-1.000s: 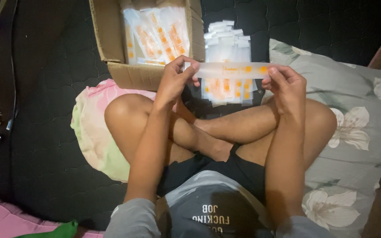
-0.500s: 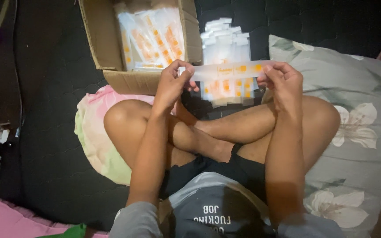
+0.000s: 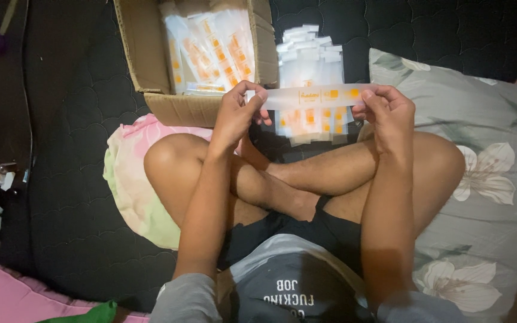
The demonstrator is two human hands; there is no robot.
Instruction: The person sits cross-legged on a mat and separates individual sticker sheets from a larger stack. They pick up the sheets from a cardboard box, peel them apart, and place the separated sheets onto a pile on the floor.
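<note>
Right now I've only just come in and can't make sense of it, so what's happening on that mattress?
A person sits cross-legged on a dark quilted mattress. The left hand and right hand each pinch one end of a long, translucent packet with orange markings, holding it level above a stack of similar packets. An open cardboard box to the left holds more of them. A floral pillow lies at the person's right, a pink-and-green cloth under the left knee.

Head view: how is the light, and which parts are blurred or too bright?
Head view: dim, warm light; the dark mattress loses detail. The packets in the cardboard box and the stack of packets are glary and soft. The strip between the left hand and right hand is clearer.
</note>
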